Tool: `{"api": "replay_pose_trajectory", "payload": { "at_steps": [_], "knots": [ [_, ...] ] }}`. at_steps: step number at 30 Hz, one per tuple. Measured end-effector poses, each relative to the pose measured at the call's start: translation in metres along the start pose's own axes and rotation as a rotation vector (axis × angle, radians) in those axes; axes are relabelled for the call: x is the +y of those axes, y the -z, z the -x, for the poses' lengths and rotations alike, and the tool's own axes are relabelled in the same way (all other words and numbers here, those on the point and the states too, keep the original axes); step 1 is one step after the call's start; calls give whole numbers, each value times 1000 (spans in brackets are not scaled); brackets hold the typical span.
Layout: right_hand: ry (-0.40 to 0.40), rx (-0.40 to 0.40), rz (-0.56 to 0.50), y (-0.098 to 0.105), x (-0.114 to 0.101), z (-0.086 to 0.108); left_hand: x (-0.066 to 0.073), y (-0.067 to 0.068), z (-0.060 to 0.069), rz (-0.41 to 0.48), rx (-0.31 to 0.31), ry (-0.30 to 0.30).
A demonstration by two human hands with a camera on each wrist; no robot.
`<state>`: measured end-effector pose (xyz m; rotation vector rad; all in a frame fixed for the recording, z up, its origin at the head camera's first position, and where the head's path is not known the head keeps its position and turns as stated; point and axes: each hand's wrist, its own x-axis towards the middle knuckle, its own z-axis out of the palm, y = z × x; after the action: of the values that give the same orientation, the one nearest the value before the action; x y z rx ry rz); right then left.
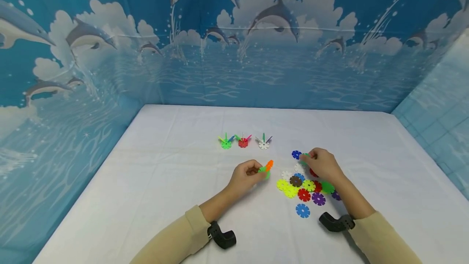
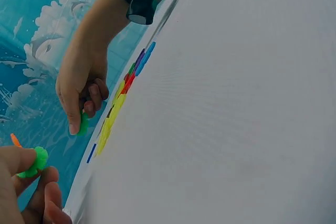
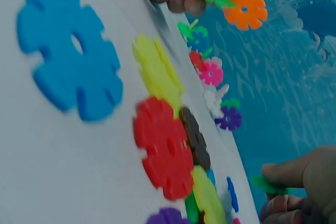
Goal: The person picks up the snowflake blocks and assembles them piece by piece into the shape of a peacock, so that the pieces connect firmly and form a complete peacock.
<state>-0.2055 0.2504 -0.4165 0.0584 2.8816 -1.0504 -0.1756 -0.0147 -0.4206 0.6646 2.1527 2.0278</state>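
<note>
My left hand (image 1: 250,175) pinches a green notched disc (image 2: 37,162) by its edge. An orange notched disc (image 3: 245,9) is slotted into that green one and stands out at an angle. Over at the pile's far side, my right hand (image 1: 323,165) pinches another green disc (image 3: 270,185) between thumb and fingers, just above the table. A dark blue disc (image 1: 296,155) lies beside its fingertips. Below the right hand spreads the loose pile, with a brown disc (image 1: 295,181), a red disc (image 1: 304,194), a purple disc (image 1: 318,199) and several yellow ones.
Three small joined-disc pieces stand in a row farther back: a green one (image 1: 226,144), a red one (image 1: 243,142) and a white one (image 1: 264,145). A light blue disc (image 1: 302,210) lies nearest me. Behind the white-covered table (image 1: 154,174) hangs a dolphin-print curtain (image 1: 234,76).
</note>
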Motion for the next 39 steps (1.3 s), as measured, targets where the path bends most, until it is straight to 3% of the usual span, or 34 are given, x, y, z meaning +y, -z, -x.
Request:
{"api": "replay_pose_trajectory", "payload": {
  "at_steps": [5, 14, 21, 24, 27, 33, 39],
  "knots": [
    [67, -41, -54, -12, -15, 9, 0, 0, 0, -54, 6, -4],
    [59, -187, -294, -41, -43, 23, -4, 0, -1, -80, -4, -27],
    [50, -224, -414, -47, -53, 27, -38, 0, -10, -56, -14, -32],
    [43, -234, -446, -50, -55, 28, -41, 0, -10, -41, -14, -28],
    [44, -202, -402, -55, -57, 30, -43, -1, -10, -52, -23, -26],
    [54, -67, -197, -70, -64, 37, -43, -4, -9, -71, -41, -18],
    [150, 43, -59, -79, -70, 41, -42, -7, -8, -64, -23, 3]
  ]
}}
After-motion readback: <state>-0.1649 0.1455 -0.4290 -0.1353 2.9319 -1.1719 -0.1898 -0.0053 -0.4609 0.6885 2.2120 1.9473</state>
